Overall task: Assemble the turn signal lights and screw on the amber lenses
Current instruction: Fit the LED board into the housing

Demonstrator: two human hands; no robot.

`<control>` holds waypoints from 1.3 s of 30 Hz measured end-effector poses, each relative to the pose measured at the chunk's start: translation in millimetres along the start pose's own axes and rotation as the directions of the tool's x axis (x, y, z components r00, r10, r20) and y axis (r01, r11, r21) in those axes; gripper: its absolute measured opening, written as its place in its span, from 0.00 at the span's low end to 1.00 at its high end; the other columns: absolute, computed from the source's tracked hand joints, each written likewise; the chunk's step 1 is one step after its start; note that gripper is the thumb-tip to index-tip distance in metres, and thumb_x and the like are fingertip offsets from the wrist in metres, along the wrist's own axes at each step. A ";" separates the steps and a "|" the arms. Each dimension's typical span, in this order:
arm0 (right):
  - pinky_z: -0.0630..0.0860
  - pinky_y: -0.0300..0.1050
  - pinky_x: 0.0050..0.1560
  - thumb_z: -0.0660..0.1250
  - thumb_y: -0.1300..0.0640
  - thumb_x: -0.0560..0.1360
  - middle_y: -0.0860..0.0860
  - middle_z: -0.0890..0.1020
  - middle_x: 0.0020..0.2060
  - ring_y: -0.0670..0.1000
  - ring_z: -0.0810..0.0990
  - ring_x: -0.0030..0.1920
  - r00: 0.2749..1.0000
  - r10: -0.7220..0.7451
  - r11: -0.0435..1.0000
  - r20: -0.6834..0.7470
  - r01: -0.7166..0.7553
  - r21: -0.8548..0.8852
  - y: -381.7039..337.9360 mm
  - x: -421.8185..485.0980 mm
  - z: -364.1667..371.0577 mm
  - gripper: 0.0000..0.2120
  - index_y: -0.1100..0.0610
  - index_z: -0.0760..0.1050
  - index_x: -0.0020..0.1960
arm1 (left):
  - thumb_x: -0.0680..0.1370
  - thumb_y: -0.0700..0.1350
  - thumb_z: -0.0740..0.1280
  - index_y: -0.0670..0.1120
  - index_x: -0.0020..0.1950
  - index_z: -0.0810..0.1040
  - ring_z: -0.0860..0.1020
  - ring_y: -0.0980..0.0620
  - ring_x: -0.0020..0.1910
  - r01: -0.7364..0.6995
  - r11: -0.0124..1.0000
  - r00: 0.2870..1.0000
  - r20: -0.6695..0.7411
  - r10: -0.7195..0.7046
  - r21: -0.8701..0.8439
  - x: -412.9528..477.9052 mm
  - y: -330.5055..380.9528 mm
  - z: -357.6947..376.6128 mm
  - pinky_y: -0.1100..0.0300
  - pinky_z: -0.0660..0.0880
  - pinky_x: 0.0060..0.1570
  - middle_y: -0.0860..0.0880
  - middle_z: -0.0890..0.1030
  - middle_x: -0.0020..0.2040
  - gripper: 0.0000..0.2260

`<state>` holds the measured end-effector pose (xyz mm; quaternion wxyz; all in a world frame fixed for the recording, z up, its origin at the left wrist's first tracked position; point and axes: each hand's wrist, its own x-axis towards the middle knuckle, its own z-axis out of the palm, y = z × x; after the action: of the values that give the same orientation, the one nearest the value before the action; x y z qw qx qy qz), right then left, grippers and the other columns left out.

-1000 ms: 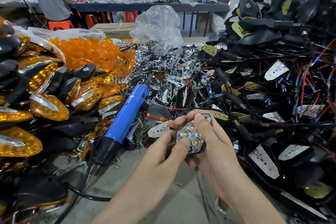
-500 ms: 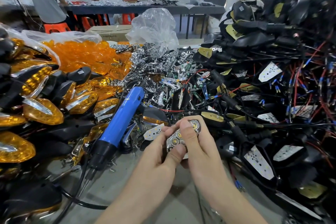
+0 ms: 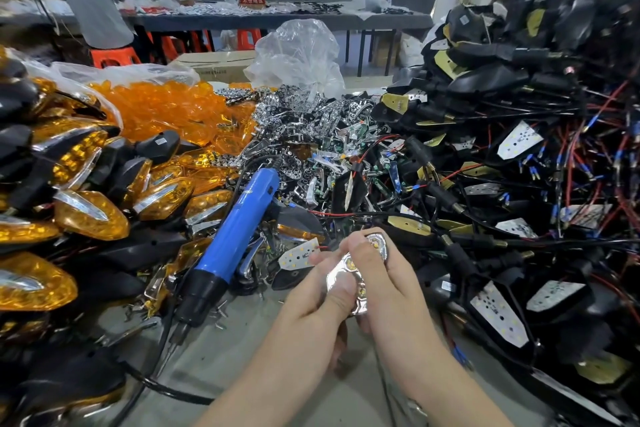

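Lower centre of the frame: both hands meet above the grey bench top (image 3: 221,371) and hold one chrome reflector (image 3: 336,276) between them. The left hand (image 3: 311,302) pinches its lower end, thumb pressed on the face. The right hand (image 3: 388,288) grips the upper end, thumb laid across it, fingers curled behind. A blue electric screwdriver (image 3: 235,239) lies just left of the hands, untouched. Loose amber lenses (image 3: 162,111) are heaped at upper left, finished lights (image 3: 90,215) at far left, and wired black housings (image 3: 502,80) at right.

Screwdriver (image 3: 239,229) left; housings (image 3: 502,80) right (piled)
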<state>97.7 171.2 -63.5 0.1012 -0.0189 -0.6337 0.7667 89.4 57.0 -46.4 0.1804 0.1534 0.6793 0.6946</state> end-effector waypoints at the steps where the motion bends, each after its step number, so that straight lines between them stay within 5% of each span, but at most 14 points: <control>1: 0.75 0.32 0.36 0.61 0.46 0.80 0.53 0.88 0.48 0.46 0.85 0.42 1.000 -0.003 1.000 -0.003 0.003 -0.002 0.3 0.2 0.6 0.11 0.48 0.77 0.43 | 0.71 0.59 0.61 0.82 0.46 0.73 0.67 0.58 0.19 0.003 1.000 1.000 0.002 -0.003 -0.007 0.6 -0.1 -0.2 0.68 0.63 0.21 0.57 0.72 0.22 0.14; 7: 0.80 0.54 0.54 0.61 0.44 0.79 0.55 0.87 0.48 0.55 0.86 0.50 1.000 -0.010 1.000 -0.025 0.010 -0.004 1.8 1.8 -0.2 0.11 0.47 0.76 0.41 | 0.70 0.60 0.62 0.79 0.52 0.74 0.65 0.56 0.20 0.007 0.999 1.000 -0.001 -0.007 -0.050 0.8 -4.5 1.8 0.67 0.62 0.21 0.55 0.69 0.23 0.14; 13: 0.79 0.54 0.51 0.64 0.35 0.72 0.53 0.87 0.47 0.54 0.86 0.48 0.999 -0.001 1.000 -0.054 0.000 -0.003 1.1 1.5 -1.2 0.13 0.44 0.78 0.42 | 0.69 0.63 0.64 0.58 0.64 0.74 0.66 0.57 0.22 -0.008 1.000 0.996 0.085 0.006 0.023 0.4 -10.8 -0.8 0.67 0.65 0.23 0.56 0.70 0.25 0.25; 21: 0.83 0.53 0.47 0.67 0.36 0.70 0.52 0.87 0.43 0.60 0.85 0.52 0.998 0.032 0.997 -0.056 -0.028 0.070 2.6 2.0 -2.4 0.14 0.46 0.79 0.43 | 0.76 0.50 0.65 0.47 0.57 0.73 0.71 0.63 0.24 -0.064 0.996 0.993 0.100 0.057 0.061 0.6 -5.1 0.7 0.66 0.67 0.26 0.60 0.74 0.26 0.13; 22: 0.83 0.53 0.45 0.67 0.36 0.70 0.53 0.87 0.43 0.60 0.85 0.51 0.998 0.040 0.996 -0.057 -0.035 0.076 2.0 2.1 -2.3 0.14 0.46 0.79 0.42 | 0.78 0.47 0.64 0.46 0.59 0.73 0.74 0.65 0.26 -0.076 0.995 0.993 0.093 0.069 0.066 0.3 -3.1 1.8 0.60 0.71 0.28 0.61 0.76 0.27 0.11; 24: 0.83 0.52 0.43 0.67 0.35 0.69 0.55 0.87 0.45 0.58 0.86 0.50 0.997 0.056 0.995 -0.055 -0.051 0.085 1.2 2.3 -2.4 0.14 0.46 0.79 0.43 | 0.79 0.45 0.65 0.47 0.63 0.73 0.80 0.59 0.34 -0.079 0.996 0.995 0.065 0.076 0.052 -0.6 -1.7 3.6 0.45 0.69 0.48 0.55 0.79 0.31 0.13; 26: 0.83 0.55 0.49 0.67 0.35 0.69 0.56 0.87 0.46 0.58 0.86 0.51 0.997 0.061 0.995 -0.056 -0.056 0.082 1.4 2.5 -2.2 0.14 0.46 0.79 0.43 | 0.78 0.46 0.66 0.49 0.67 0.72 0.72 0.45 0.54 -0.068 0.997 0.997 0.049 0.067 0.021 -1.6 -1.2 3.8 0.44 0.63 0.58 0.51 0.77 0.50 0.17; 27: 0.82 0.57 0.52 0.67 0.36 0.69 0.55 0.87 0.45 0.59 0.86 0.52 0.996 0.058 0.995 -0.061 -0.053 0.080 1.8 2.8 -2.3 0.14 0.46 0.79 0.42 | 0.79 0.45 0.66 0.50 0.68 0.72 0.68 0.45 0.56 -0.076 0.997 0.996 0.044 0.076 0.013 -1.3 -1.1 3.6 0.45 0.63 0.58 0.50 0.77 0.50 0.17; 29: 0.82 0.57 0.51 0.67 0.36 0.70 0.53 0.87 0.43 0.60 0.86 0.52 0.996 0.051 0.995 -0.068 -0.045 0.086 1.9 3.2 -2.3 0.14 0.46 0.79 0.42 | 0.80 0.43 0.65 0.50 0.66 0.72 0.72 0.48 0.49 -0.099 0.995 0.993 0.061 0.098 0.017 -0.7 -2.2 3.4 0.52 0.65 0.54 0.53 0.81 0.35 0.15; 32: 0.83 0.54 0.45 0.68 0.37 0.70 0.51 0.86 0.41 0.60 0.86 0.50 0.996 0.051 0.993 -0.075 -0.043 0.107 -0.7 2.8 -2.2 0.14 0.47 0.79 0.42 | 0.79 0.47 0.65 0.50 0.58 0.74 0.72 0.58 0.24 -0.067 0.998 0.996 0.061 0.066 0.014 -0.5 -5.6 3.1 0.60 0.67 0.26 0.61 0.76 0.27 0.09; 36: 0.81 0.57 0.50 0.68 0.39 0.72 0.53 0.86 0.40 0.60 0.86 0.51 0.995 0.062 0.989 -0.074 -0.052 0.136 -3.4 1.7 -0.9 0.12 0.48 0.79 0.40 | 0.80 0.49 0.66 0.52 0.55 0.75 0.68 0.58 0.23 -0.061 0.998 0.996 0.065 0.060 0.016 -1.1 -9.8 1.1 0.68 0.66 0.26 0.55 0.73 0.25 0.05; 39: 0.80 0.48 0.32 0.68 0.38 0.72 0.57 0.86 0.45 0.59 0.86 0.44 0.993 0.111 0.984 -0.050 -0.103 0.149 -9.1 -0.3 -0.1 0.16 0.51 0.78 0.43 | 0.81 0.48 0.65 0.52 0.52 0.76 0.71 0.57 0.23 -0.045 0.999 0.996 0.081 0.043 0.025 -1.3 -9.9 -0.9 0.68 0.68 0.26 0.53 0.74 0.26 0.02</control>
<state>99.2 172.8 -54.7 0.0795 -0.0678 -0.5708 0.8144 90.6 55.7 -56.3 0.1902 0.1984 0.6772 0.6826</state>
